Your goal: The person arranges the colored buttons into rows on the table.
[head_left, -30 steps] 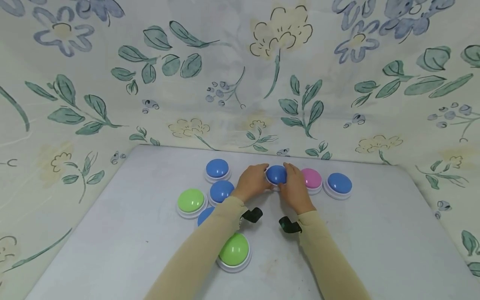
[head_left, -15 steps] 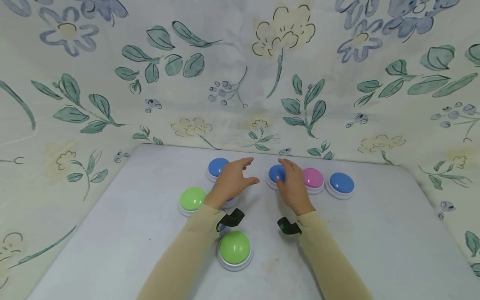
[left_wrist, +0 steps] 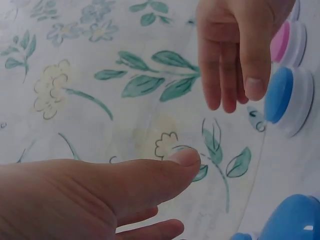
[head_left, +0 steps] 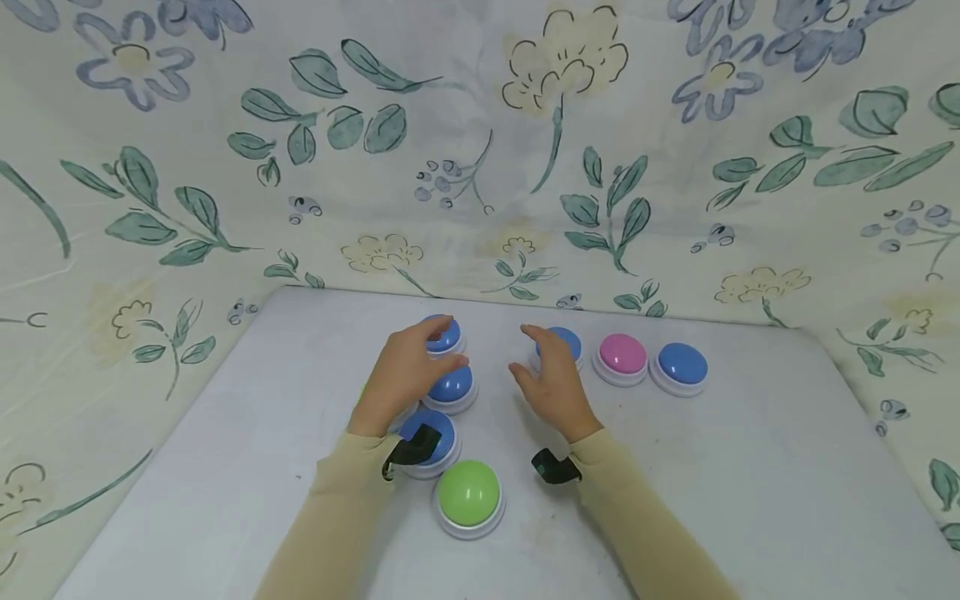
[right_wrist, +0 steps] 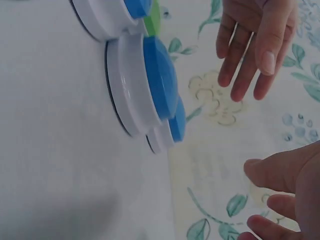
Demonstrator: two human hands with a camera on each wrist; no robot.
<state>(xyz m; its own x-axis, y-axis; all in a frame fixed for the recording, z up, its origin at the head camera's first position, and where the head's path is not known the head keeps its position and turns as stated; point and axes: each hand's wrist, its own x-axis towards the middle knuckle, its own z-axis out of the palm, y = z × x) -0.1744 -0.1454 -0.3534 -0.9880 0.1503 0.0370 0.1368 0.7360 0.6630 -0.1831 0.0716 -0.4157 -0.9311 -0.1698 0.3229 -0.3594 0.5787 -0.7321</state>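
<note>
left hand and right hand held nothing, fingers wide. at far centre, left of the pink button, stood the blue button: probably light, rigid, slick-domed, best gripped by its white base.

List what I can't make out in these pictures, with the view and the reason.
Head: most of the left green button, behind the left hand.
Head: part of a blue button, behind the right hand.
Left wrist: the nearest blue button, cut off by the corner.
</note>
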